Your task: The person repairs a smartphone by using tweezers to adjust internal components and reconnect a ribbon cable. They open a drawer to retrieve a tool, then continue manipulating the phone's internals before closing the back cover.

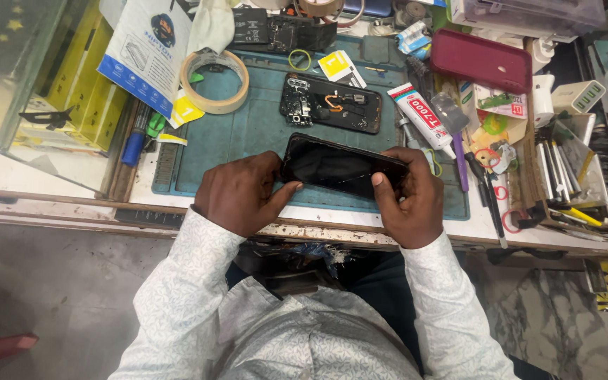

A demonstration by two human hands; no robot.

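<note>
A black phone (pixel 343 167) is held over the tabletop's (pixel 58 184) front edge, its ends clasped in the left hand's (pixel 237 193) and right hand's (pixel 409 197) closed grips.

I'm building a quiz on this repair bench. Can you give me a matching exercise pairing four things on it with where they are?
Things:
1. black phone screen
2. opened phone body
3. roll of tape
4. maroon case

Places:
A. top left part of the teal mat
B. between the left hand and right hand
C. far right, beyond the mat
D. middle of the mat, inner parts showing

Pairs: 1-B, 2-D, 3-A, 4-C
</note>
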